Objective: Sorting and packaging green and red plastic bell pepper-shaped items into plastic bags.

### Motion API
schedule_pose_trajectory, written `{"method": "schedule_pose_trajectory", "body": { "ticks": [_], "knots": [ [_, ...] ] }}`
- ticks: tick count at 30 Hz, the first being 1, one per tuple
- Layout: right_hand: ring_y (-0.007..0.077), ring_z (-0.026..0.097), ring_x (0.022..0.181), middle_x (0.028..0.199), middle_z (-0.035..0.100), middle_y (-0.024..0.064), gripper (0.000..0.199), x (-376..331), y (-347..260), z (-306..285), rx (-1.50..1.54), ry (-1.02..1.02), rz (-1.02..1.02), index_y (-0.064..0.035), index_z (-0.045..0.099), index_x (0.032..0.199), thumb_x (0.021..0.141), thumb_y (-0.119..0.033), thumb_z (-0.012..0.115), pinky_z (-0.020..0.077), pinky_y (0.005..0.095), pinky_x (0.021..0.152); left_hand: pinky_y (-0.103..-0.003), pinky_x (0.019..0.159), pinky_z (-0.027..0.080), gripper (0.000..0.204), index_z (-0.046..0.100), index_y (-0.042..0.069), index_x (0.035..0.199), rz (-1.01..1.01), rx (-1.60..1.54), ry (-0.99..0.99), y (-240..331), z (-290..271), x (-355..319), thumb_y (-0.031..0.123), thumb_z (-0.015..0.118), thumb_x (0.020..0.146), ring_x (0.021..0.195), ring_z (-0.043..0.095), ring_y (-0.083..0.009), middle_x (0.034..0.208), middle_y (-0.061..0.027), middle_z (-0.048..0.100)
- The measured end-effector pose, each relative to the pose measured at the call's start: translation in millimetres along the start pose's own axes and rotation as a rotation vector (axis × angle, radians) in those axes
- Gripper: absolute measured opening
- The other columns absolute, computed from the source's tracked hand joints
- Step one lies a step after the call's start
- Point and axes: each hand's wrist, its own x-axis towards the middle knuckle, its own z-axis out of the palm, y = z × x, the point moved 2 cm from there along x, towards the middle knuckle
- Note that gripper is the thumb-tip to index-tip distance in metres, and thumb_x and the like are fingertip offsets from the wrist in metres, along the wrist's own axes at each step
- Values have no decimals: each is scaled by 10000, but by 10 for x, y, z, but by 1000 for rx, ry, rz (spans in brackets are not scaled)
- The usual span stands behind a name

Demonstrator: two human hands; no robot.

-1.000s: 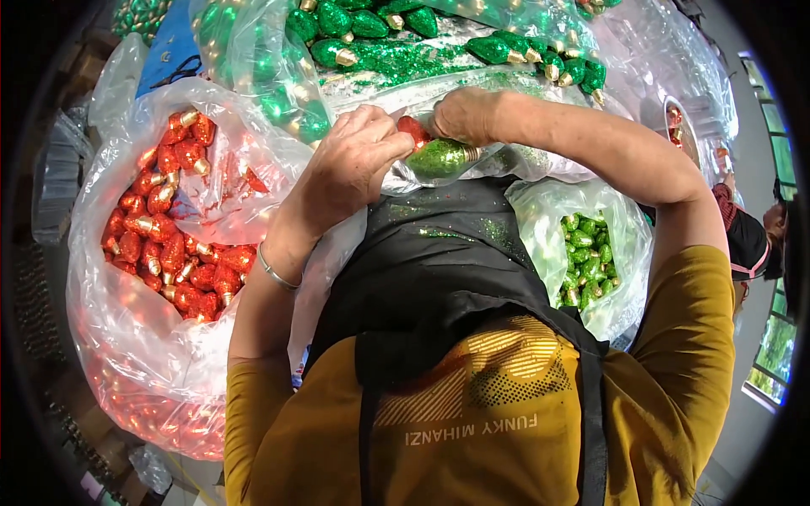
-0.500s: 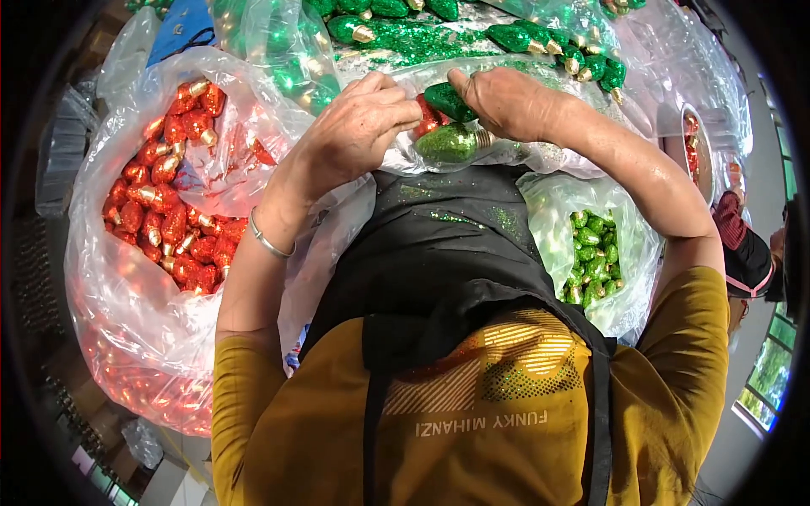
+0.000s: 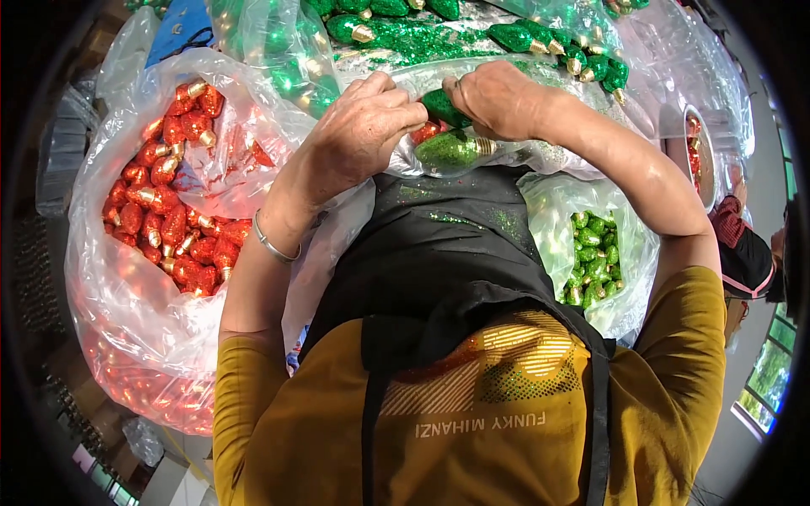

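Observation:
Three glittery bulb-shaped ornaments lie together between my hands: a dark green bulb ornament (image 3: pixel 442 108), a light green one (image 3: pixel 445 149) with a gold screw cap, and a red one (image 3: pixel 427 131), partly hidden. My right hand (image 3: pixel 496 99) is closed at the right end of the dark green ornament, its fingers curled round that end. My left hand (image 3: pixel 364 126) is closed at the ornaments' left ends, fingertips pressed together beside the red one; what they pinch is hidden. Clear plastic (image 3: pixel 515 155) lies under and around the three.
A large clear bag (image 3: pixel 110 316) of red ornaments stands at my left. Another clear bag (image 3: pixel 637 253) with green ones is at my right. Several dark green ornaments (image 3: pixel 515 38) and loose green glitter cover the far tabletop. A person in a dark apron (image 3: pixel 747 257) is at far right.
The dark green ornament has shifted slightly left and down with my right hand. My left hand has edged right and now covers more of the red ornament.

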Motion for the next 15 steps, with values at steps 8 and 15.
{"method": "schedule_pose_trajectory", "body": {
  "ticks": [8, 15],
  "knots": [
    [279, 633, 706, 739, 612, 153, 144, -87, -137, -118, -496, -154, -22, -37, 613, 906, 771, -74, 579, 494, 384, 612, -375, 774, 426, 135, 591, -9, 864, 13, -2, -14, -38, -8, 34, 16, 566, 734, 837, 510, -298, 781, -121, 534],
    [326, 592, 687, 740, 599, 161, 171, -44, -83, -88, -110, 155, -156, -12, 621, 910, 758, -60, 561, 490, 376, 632, -374, 838, 432, 145, 600, -8, 886, 4, 8, -44, -81, 8, 25, 30, 573, 749, 930, 531, -312, 859, -136, 574]
  ]
}}
